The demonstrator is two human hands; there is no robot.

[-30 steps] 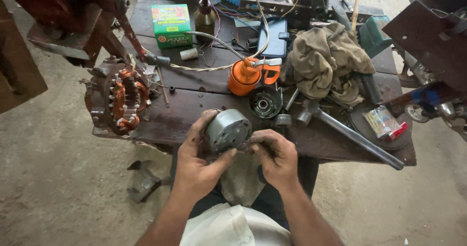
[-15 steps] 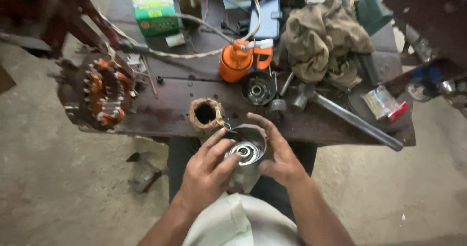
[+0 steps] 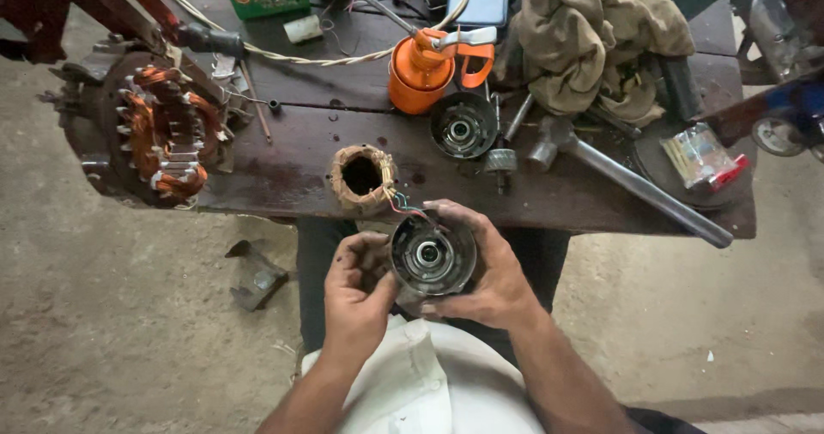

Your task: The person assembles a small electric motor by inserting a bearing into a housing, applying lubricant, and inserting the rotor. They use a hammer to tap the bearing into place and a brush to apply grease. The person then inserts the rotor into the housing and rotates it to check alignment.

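You held a round metal cap (image 3: 432,256) in the lower middle of the frame, just below the table (image 3: 292,163) edge. Your right hand (image 3: 485,271) was wrapped around its right side, gripping it. Your left hand (image 3: 359,290) pinched its left rim with the fingertips. The open side faced up, with a shiny ring in the middle.

The coil (image 3: 362,176) sat on the table edge just above the cap, hole up. Thin colored wires (image 3: 410,210) ran from it toward the cap.

I think you were looking inside the cap, with the motor taken apart. A careful next move would need a steady grip and slack in those wires, so they do not snag.

An orange can (image 3: 418,75) and another cap (image 3: 463,126) sat higher up, a brown rag (image 3: 592,30) at the upper right.
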